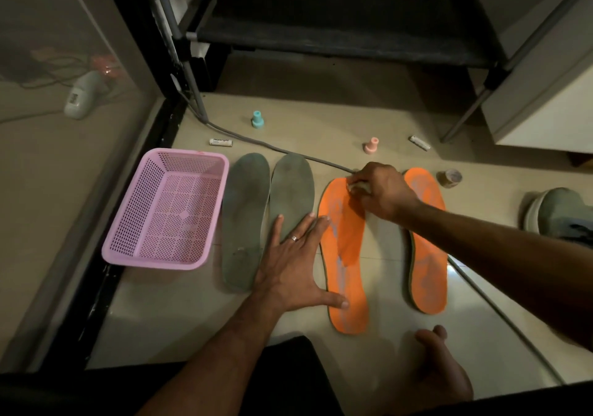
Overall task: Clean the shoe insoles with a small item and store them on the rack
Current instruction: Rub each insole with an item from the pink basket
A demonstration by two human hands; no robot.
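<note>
Two grey insoles point(245, 219) point(293, 191) and two orange insoles point(348, 255) point(428, 255) lie side by side on the tiled floor. My right hand point(382, 194) is closed on a small pale wiping item point(359, 187), pressed onto the toe end of the left orange insole. My left hand point(295, 255) lies flat with fingers spread, over the heel of the second grey insole and touching the left edge of that orange insole. The black shoe rack point(337, 20) stands at the back.
A pink mesh basket point(167, 210) sits to the left. On the floor behind lie a grey cable point(272, 147), a teal stopper point(257, 119), a pink stopper point(372, 145), two small white tubes point(220, 142) point(419, 142) and a small jar point(450, 177). A shoe point(558, 210) is at right; my foot point(439, 370) is in front.
</note>
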